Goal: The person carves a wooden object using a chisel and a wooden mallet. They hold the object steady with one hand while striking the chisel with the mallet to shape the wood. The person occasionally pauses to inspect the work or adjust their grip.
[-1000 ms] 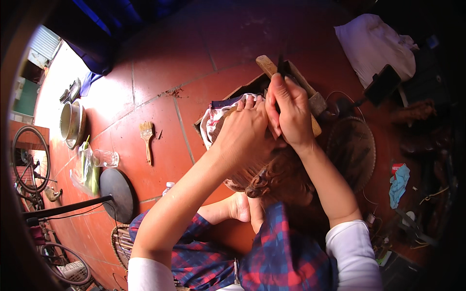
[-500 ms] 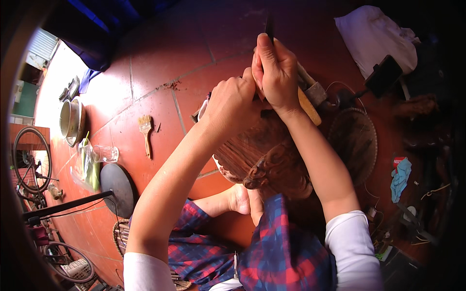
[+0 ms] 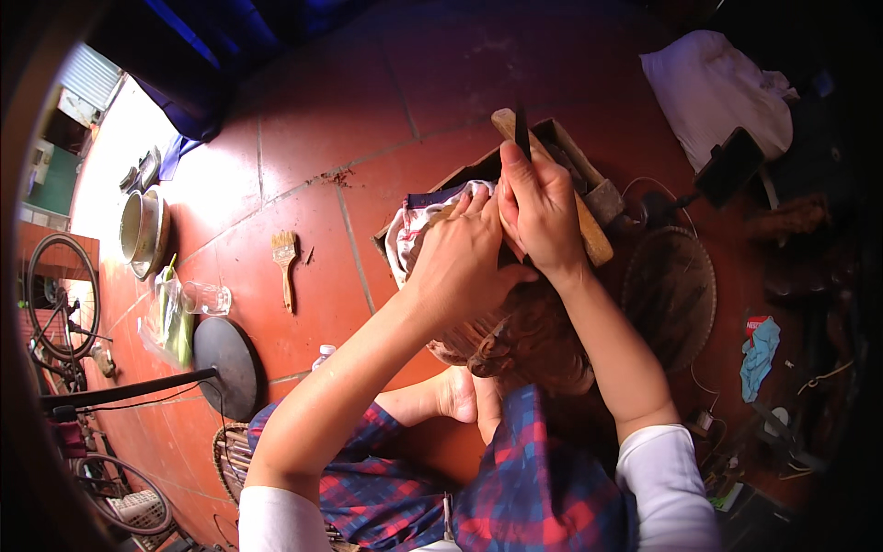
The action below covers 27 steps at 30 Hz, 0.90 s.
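Note:
My right hand [image 3: 543,212] is closed around a dark narrow tool [image 3: 521,132], whose flat end sticks up past the thumb; its lower end is hidden. Flat, with fingers stretched out and thumb apart, my left hand [image 3: 460,262] lies over the near side of a brown wood carving [image 3: 538,336], beside the right hand. Curled relief shows on the carving close to my bare feet. Under its left side is a white and dark patterned cloth [image 3: 402,244]. Behind my right hand, a pale wooden handle [image 3: 593,235] lies across an open box [image 3: 561,138].
A paintbrush [image 3: 285,267] lies on the red tiles to the left. Farther left are metal basins [image 3: 143,235], a clear cup [image 3: 210,299] and a round black stand base [image 3: 225,368]. To the right are a phone on a holder [image 3: 729,161], a round woven tray [image 3: 671,294] and a blue cloth [image 3: 759,359].
Both hands have come down nearer to me. My left hand has gone from curled fingers to flat and stretched. The box and cloth behind them show more; the right hand keeps its tool.

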### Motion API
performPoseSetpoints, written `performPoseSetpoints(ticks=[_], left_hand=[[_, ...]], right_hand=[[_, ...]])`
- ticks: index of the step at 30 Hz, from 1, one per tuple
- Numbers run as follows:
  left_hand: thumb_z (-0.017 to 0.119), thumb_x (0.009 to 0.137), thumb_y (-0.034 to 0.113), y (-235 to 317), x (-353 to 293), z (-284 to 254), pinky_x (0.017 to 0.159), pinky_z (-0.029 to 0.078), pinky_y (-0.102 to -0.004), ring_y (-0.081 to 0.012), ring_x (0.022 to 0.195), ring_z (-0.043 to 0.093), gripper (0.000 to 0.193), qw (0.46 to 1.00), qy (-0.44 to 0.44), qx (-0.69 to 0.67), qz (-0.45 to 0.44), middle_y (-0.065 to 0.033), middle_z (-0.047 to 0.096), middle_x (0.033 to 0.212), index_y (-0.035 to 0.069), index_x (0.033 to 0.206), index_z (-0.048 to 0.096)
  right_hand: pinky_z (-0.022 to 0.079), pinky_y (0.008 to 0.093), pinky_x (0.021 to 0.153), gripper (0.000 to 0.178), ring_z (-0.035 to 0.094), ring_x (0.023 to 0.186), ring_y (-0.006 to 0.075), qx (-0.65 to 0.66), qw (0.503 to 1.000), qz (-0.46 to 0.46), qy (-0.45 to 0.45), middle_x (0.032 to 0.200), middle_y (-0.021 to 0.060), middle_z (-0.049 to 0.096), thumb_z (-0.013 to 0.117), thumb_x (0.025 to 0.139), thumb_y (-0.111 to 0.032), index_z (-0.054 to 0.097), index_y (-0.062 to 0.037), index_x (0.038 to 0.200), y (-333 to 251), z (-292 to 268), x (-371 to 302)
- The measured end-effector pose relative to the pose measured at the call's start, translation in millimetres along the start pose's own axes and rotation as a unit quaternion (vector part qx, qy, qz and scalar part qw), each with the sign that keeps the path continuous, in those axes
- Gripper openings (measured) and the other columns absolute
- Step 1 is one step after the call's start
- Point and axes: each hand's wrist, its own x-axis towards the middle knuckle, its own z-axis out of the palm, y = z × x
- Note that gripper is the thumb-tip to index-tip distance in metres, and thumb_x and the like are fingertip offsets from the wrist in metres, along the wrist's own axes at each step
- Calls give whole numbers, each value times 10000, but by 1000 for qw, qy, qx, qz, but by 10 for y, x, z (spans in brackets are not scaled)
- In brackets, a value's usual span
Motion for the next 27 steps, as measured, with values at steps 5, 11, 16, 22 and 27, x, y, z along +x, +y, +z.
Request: performPoseSetpoints(ticks=[5, 11, 16, 22, 27], left_hand=[[702, 714, 255, 6, 238, -150, 674, 485, -482, -412, 735, 609, 436, 977, -130, -87, -147, -251, 619, 779, -46, 934, 476], [751, 687, 304, 105, 149, -168, 764, 482, -452, -379, 885, 610, 464, 978, -156, -60, -128, -231, 626, 962, -22, 930, 528], [745, 669, 173, 99, 271, -225, 646, 472, -464, -394, 697, 612, 278, 979, -41, -127, -153, -187, 628, 691, 24, 808, 556], [748, 676, 161, 498, 361, -625, 613, 467, -402, -331, 649, 630, 214, 957, -66, -184, -216, -155, 623, 648, 20, 703, 590], [740, 678, 193, 519, 352, -641, 638, 495, -387, -313, 649, 638, 202, 965, -61, -194, -166, -124, 642, 661, 50, 697, 598]], right_hand=[[266, 217, 375, 382, 368, 398, 24, 22, 995, -90, 23, 469, -48, 407, 513, 966, -267, 450, -72, 643, -144, 85, 332], [261, 206, 358, 409, 357, 388, 17, 26, 999, 19, 20, 468, -55, 395, 501, 968, -297, 441, -85, 624, -100, -8, 125], [265, 209, 335, 429, 366, 350, 45, 65, 994, -77, -44, 466, -19, 417, 437, 987, -340, 447, -70, 654, -293, 19, 319], [360, 195, 389, 412, 426, 426, 57, 60, 991, -111, -43, 538, 8, 456, 348, 1007, -358, 468, -57, 753, -718, 24, 160], [345, 195, 375, 285, 401, 405, 52, 62, 993, -84, -58, 533, -6, 436, 364, 1014, -279, 456, -66, 848, -868, -15, 86]])
